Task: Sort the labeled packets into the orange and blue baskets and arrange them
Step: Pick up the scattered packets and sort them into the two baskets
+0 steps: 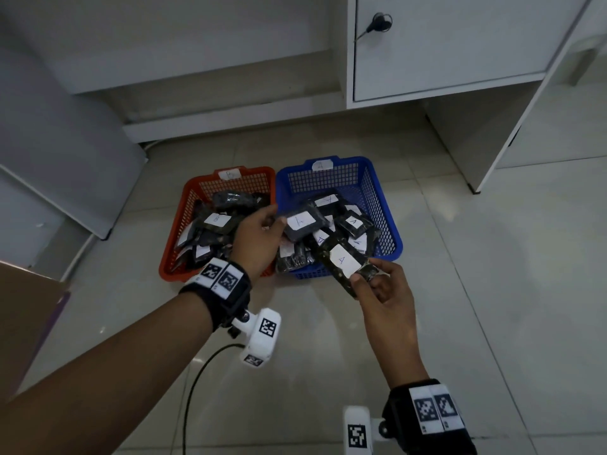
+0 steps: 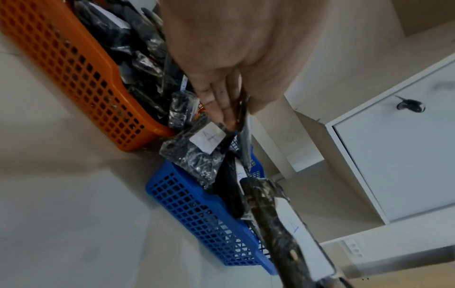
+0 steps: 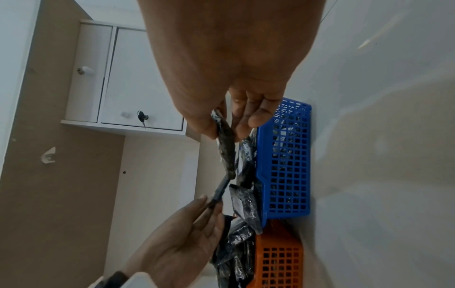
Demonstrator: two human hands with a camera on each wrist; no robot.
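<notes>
An orange basket point(image 1: 197, 192) tagged B and a blue basket point(image 1: 377, 192) tagged A stand side by side on the floor, both heaped with dark packets bearing white labels. My left hand point(image 1: 262, 231) pinches the edge of a flat dark packet labelled A point(image 1: 303, 224) over the blue basket's left side. My right hand point(image 1: 374, 284) pinches the near end of a longer mottled packet labelled A point(image 1: 341, 261), which slants over the blue basket's front rim. In the right wrist view the mottled packet point(image 3: 225, 144) hangs edge-on from thumb and fingers.
A white cabinet point(image 1: 443, 54) with a key in its door hangs beyond the baskets, its side panel reaching the floor at right. A grey board leans at left. A brown cardboard piece point(image 1: 26, 316) sits at the left edge. Tiled floor surrounds the baskets.
</notes>
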